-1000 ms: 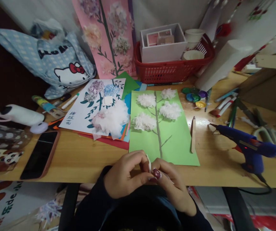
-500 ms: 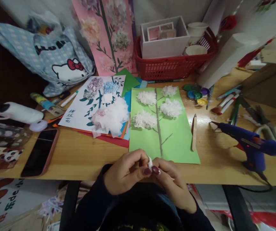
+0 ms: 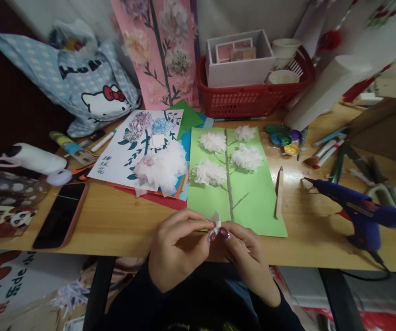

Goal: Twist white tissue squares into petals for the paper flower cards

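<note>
I have the left hand (image 3: 180, 243) and right hand (image 3: 244, 257) pinching a small piece of white paper (image 3: 216, 220) between their fingertips at the front edge of the worktop (image 3: 115, 230). Bare wood runs along that edge from the phone (image 3: 60, 216) to the green sheet (image 3: 253, 209). A wooden stick (image 3: 279, 193) lies across the sheet's right edge; the glue gun (image 3: 352, 202) sits farther right. Near the back edge, the red basket (image 3: 239, 103) holds a white box (image 3: 241, 72) and cups (image 3: 284, 77).
</note>
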Demonstrator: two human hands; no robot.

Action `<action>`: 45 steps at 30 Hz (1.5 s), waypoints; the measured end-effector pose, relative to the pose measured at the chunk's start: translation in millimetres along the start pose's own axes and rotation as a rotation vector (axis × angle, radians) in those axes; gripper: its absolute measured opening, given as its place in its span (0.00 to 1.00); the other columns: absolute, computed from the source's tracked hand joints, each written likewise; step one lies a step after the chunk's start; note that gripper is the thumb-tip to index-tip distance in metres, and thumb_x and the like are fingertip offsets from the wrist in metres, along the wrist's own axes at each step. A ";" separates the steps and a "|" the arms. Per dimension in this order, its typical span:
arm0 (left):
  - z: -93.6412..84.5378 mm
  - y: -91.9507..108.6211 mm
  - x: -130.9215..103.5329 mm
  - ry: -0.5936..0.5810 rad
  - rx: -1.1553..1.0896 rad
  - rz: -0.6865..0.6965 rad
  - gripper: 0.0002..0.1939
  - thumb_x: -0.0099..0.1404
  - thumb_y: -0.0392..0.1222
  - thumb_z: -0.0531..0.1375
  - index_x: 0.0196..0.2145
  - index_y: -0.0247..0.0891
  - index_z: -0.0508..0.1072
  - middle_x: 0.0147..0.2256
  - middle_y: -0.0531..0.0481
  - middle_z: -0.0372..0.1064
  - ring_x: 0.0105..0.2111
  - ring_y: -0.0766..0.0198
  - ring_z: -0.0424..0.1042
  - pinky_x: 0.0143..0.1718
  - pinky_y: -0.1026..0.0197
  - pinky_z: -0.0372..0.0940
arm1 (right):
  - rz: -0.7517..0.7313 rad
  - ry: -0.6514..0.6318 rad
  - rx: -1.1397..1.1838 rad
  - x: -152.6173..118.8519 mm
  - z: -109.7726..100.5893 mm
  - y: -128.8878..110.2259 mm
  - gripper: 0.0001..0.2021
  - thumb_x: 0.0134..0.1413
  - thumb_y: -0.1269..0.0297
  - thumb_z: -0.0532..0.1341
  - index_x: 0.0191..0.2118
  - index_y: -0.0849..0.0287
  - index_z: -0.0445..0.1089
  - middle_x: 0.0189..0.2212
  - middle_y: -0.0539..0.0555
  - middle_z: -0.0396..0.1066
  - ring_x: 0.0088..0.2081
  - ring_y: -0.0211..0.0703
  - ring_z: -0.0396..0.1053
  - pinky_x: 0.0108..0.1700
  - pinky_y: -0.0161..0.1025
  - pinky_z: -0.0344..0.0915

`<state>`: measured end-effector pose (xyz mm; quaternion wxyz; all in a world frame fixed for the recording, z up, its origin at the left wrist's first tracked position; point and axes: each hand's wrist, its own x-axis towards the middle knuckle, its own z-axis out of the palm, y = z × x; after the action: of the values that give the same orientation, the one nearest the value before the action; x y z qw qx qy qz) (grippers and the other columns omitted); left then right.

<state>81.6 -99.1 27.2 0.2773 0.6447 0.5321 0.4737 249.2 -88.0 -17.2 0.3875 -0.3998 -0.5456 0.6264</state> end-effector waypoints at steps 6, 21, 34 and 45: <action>6.2 2.8 -0.5 0.071 0.106 0.053 0.09 0.61 0.29 0.61 0.33 0.33 0.82 0.31 0.46 0.79 0.33 0.66 0.78 0.37 0.68 0.72 | 0.003 0.022 -0.026 2.4 0.6 -4.1 0.19 0.68 0.54 0.57 0.38 0.61 0.80 0.19 0.47 0.58 0.21 0.34 0.48 0.22 0.33 0.47; 7.1 1.7 -3.7 0.051 0.106 -0.021 0.09 0.62 0.29 0.60 0.34 0.34 0.82 0.33 0.47 0.80 0.35 0.66 0.79 0.40 0.68 0.71 | 0.001 0.016 -0.043 3.5 2.0 0.6 0.20 0.68 0.52 0.56 0.40 0.63 0.79 0.18 0.44 0.49 0.19 0.33 0.47 0.20 0.33 0.45; 4.3 4.8 -1.0 0.033 0.009 -0.200 0.08 0.61 0.31 0.59 0.30 0.37 0.79 0.31 0.50 0.79 0.33 0.65 0.78 0.38 0.66 0.71 | 0.004 0.013 -0.098 2.7 1.9 -3.5 0.22 0.68 0.50 0.55 0.40 0.63 0.80 0.18 0.45 0.50 0.20 0.35 0.47 0.21 0.34 0.46; 2.2 1.4 0.6 0.039 -0.075 -0.332 0.07 0.61 0.35 0.59 0.30 0.37 0.78 0.31 0.49 0.79 0.33 0.62 0.78 0.37 0.63 0.71 | -0.009 0.013 -0.122 3.1 1.3 -4.4 0.23 0.68 0.50 0.54 0.38 0.63 0.79 0.18 0.45 0.50 0.20 0.34 0.47 0.20 0.33 0.46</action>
<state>84.1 -98.6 27.7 0.3652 0.5279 0.6184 0.4533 247.1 -85.2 -12.9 0.3684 -0.4243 -0.5821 0.5877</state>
